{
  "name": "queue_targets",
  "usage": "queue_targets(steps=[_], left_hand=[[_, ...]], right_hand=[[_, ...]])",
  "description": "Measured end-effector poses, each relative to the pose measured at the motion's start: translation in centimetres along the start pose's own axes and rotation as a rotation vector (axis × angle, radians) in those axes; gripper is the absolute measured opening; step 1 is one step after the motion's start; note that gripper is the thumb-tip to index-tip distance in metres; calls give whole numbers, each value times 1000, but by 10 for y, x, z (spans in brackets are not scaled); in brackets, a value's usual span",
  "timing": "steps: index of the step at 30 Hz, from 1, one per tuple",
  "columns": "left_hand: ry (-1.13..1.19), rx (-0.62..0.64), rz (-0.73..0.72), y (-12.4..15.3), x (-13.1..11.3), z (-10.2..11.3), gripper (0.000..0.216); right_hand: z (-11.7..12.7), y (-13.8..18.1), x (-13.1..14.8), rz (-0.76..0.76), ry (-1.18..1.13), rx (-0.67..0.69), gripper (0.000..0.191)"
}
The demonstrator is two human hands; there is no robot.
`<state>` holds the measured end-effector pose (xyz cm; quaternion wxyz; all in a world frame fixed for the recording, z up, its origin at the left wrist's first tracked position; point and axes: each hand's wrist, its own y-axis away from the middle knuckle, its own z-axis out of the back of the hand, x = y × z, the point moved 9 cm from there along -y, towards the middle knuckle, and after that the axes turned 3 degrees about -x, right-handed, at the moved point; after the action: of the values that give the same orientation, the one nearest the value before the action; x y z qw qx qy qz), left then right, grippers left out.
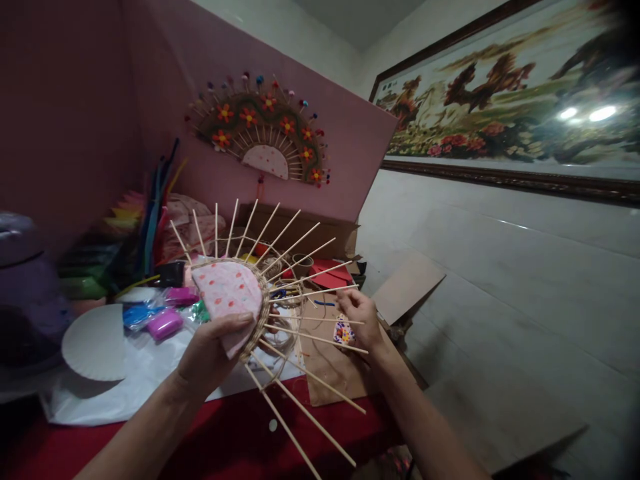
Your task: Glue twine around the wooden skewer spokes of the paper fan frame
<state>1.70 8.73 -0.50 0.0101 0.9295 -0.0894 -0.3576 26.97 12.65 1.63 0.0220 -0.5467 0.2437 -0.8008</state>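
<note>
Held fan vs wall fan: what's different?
The held fan has bare sticks; the wall fan has red flowers and dark weaving across its sticks. Stick tips: coloured balls on the wall fan, plain on the held fan. The held fan sits tilted in the left hand; the wall fan hangs upright on the pink board. Both: pink dotted half-round centre, radiating sticks.

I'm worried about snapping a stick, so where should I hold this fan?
Probably the pink centre, from its bare side, where the left hand grips it: the thin sticks fan out around the rest, leaving that side free.
</note>
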Motion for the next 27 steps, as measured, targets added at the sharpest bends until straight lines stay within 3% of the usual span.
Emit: queue_targets(steps=[5,9,12,14,17,19,22,27], left_hand=[[-41,-9,-4,-1,1,2,23],[-40,-20,-16,1,1,2,27],[-28,-32,-30,1,-1,2,31],[-27,-35,-29,0,-1,2,30],[-26,-36,-14,-1,-1,2,32],[-22,-30,-16,0,-1,1,36],[-28,-22,-14,1,0,1,36],[-44,-10,-9,-1,1,1,29]], right_hand=[[68,-11,-18,0,245,-198,32],[90,-16,-16,39,448,-256,45],[83,-15,-15,26,583,-148,37],[70,-8,-21,-14,663,-2,40],[54,11,-35,-71,770,203,29],[48,24,-42,-84,821,283,36],[41,38,-49,-68,842,372,49],[40,40,-48,-27,641,350,40]])
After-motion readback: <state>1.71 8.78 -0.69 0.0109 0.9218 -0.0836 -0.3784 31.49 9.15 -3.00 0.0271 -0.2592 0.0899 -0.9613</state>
